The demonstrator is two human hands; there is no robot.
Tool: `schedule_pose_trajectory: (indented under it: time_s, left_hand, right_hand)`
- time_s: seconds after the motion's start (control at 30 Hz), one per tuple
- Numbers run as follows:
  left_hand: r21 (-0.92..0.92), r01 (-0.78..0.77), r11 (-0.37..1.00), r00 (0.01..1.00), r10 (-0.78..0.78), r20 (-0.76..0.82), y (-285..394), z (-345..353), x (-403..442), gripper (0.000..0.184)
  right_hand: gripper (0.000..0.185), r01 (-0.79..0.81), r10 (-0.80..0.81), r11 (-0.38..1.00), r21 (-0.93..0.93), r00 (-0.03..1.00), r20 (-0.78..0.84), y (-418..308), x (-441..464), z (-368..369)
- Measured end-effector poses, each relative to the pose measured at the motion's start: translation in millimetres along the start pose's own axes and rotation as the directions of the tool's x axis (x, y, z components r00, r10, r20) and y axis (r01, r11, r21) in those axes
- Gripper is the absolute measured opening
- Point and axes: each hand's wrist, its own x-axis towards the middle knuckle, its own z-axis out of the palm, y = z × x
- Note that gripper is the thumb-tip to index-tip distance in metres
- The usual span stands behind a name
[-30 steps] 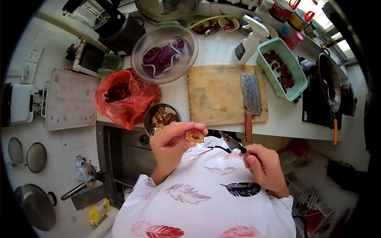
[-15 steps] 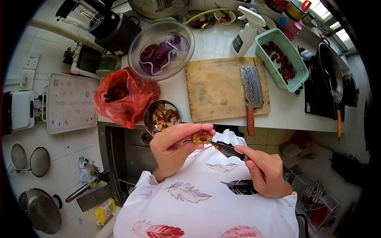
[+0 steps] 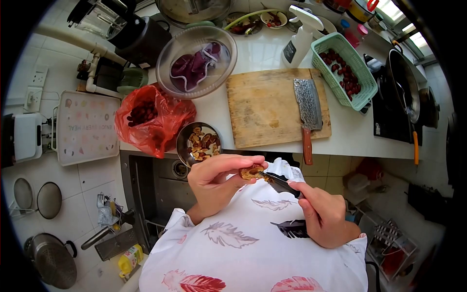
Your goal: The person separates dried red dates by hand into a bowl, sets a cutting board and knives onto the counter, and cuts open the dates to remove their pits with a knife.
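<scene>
My left hand (image 3: 216, 182) pinches a red date (image 3: 251, 172) between thumb and fingers. The date is cut open, its tan flesh showing. My right hand (image 3: 327, 212) grips a small black knife (image 3: 279, 183), index finger stretched along it. The knife's tip touches the date's open flesh, with a brown bit near the tip. Just beyond my left hand, a steel bowl (image 3: 181, 146) holds several cut date pieces (image 3: 203, 142). Left of the bowl lies a red plastic bag (image 3: 160, 129) with whole dates (image 3: 142, 113) inside.
A wooden cutting board (image 3: 262, 112) carries a cleaver (image 3: 307, 104). Right of it stand a green basket (image 3: 366, 99) of dates and a spray bottle (image 3: 296, 48). A clear basin (image 3: 228, 63) holds a purple cloth (image 3: 192, 70). The sink (image 3: 170, 194) lies below left; a wok (image 3: 406, 92) sits far right.
The date has shifted slightly right and down and is tilted a little differently in my left hand. My right hand and the knife have moved slightly down.
</scene>
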Motion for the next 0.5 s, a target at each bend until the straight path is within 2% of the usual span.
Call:
schedule_pose_trajectory:
  time_s: [0.17, 0.23, 0.27, 0.33, 0.37, 0.4, 0.47, 0.5]
  left_hand:
    - [0.005, 0.002, 1.0, 0.999, -0.002, 0.044, -0.9, 0.5, 0.0, 0.034]
    - [0.035, 0.084, 0.996, 0.995, -0.086, 0.059, 1.8, 2.7, 1.3, 0.036]
    - [0.034, 0.083, 0.996, 0.994, -0.085, 0.061, 6.0, 5.7, 2.6, 0.036]
    - [0.12, 0.218, 0.969, 0.975, -0.221, 0.015, 15.2, 12.8, 4.3, 0.04]
    - [0.209, 0.147, 0.967, 0.983, -0.166, 0.076, 10.3, 10.1, 5.5, 0.042]
    - [0.21, 0.146, 0.967, 0.983, -0.165, 0.076, 5.3, 5.2, 7.5, 0.042]
    - [0.304, 0.265, 0.915, 0.93, -0.326, 0.172, -0.4, -4.3, 10.1, 0.042]
    - [0.316, 0.257, 0.913, 0.953, -0.294, 0.074, 0.5, 11.4, 12.1, 0.045]
  right_hand:
    - [0.019, -0.001, 0.0, 0.999, -0.043, 1.0, -0.02, -1.4, -0.8, 1.1]
    - [0.02, 0.0, -0.002, 0.998, -0.068, 0.999, -0.04, -0.2, -1.8, 2.1]
    - [0.022, -0.007, -0.002, 0.991, -0.137, 0.998, -0.066, 1.3, -2.3, 2.8]
    - [0.024, -0.015, -0.005, 0.978, -0.206, 0.995, -0.095, 2.5, -1.9, 3.1]
    - [0.026, -0.01, -0.021, 0.964, -0.266, 0.993, -0.113, 2.5, -0.8, 3.4]
    - [0.028, -0.006, -0.038, 0.946, -0.324, 0.991, -0.129, 2.5, -0.3, 3.7]
    - [0.029, 0.016, -0.063, 0.937, -0.35, 0.99, -0.123, 4.4, -1.1, 5.6]
    - [0.03, 0.034, -0.084, 0.925, -0.378, 0.989, -0.118, 5.2, -1.5, 6.0]
